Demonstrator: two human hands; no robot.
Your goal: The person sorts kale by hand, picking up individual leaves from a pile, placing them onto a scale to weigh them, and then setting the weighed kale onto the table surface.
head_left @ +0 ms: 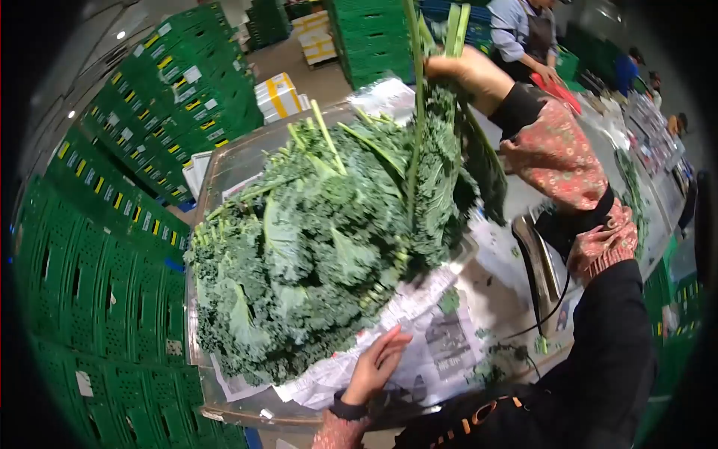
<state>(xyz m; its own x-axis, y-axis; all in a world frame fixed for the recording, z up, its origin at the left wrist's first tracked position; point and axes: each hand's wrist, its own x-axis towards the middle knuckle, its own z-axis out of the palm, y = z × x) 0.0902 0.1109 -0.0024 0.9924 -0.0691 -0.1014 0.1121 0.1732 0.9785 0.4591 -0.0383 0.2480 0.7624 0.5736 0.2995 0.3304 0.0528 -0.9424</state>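
Note:
A big heap of curly kale (299,247) lies on newspaper on the table, its cut stems pointing to the back and left. My right hand (465,71) is raised at the heap's far right end, closed around a few long kale stems (453,34), with leaves hanging below it. In front of the pile, my left hand (378,363) hovers over or rests on the newspaper (441,352); which I cannot tell. Its fingers are stretched out and hold nothing. Both forearms wear floral sleeves with dark cuffs.
Stacked green crates (112,277) line the left side and the back. A metal-edged device (540,273) with a black cable stands right of the kale, among leaf scraps. Beyond it, another person (523,37) handles something red (557,91). White boxes (278,97) stand behind the table.

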